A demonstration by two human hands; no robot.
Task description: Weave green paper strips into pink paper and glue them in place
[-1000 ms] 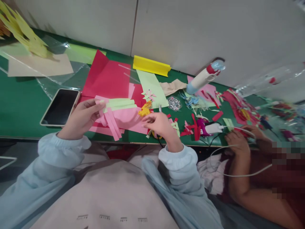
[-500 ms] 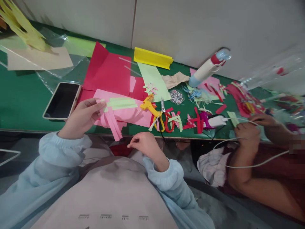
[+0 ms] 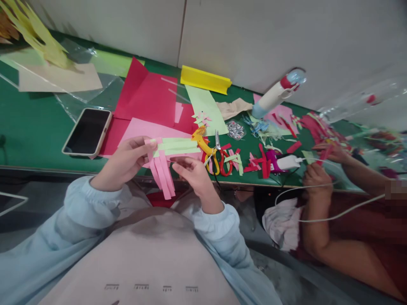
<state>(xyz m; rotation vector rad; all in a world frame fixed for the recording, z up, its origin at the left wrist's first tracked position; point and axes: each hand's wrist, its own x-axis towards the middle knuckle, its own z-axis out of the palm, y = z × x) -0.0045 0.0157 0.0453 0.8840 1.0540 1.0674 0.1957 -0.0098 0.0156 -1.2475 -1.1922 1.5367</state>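
Note:
My left hand [image 3: 132, 159] pinches the corner of a piece made of light green strips [image 3: 179, 145] and pink strips [image 3: 163, 171]. The green strips point right, while the pink ones hang down past the table edge. Beside the pink strips is my right hand [image 3: 190, 171], its fingers bent and close together; whether they hold anything is too small to tell. Just beyond the green strips lie a yellow glue gun [image 3: 203, 144] and scissors with yellow and red handles [image 3: 225, 163].
A phone [image 3: 87, 132] lies at left, near red paper [image 3: 149, 97]. A bottle [image 3: 275, 95] leans behind paper scraps. At right, another person's hands [image 3: 318, 178] hold a red strip near a white cable [image 3: 343, 216]. A bead dish [image 3: 235, 129] sits mid-table.
My left hand has moved right with the strips. My right hand has risen to beside the hanging pink strips. The other person's hands have shifted left, with a red strip now showing.

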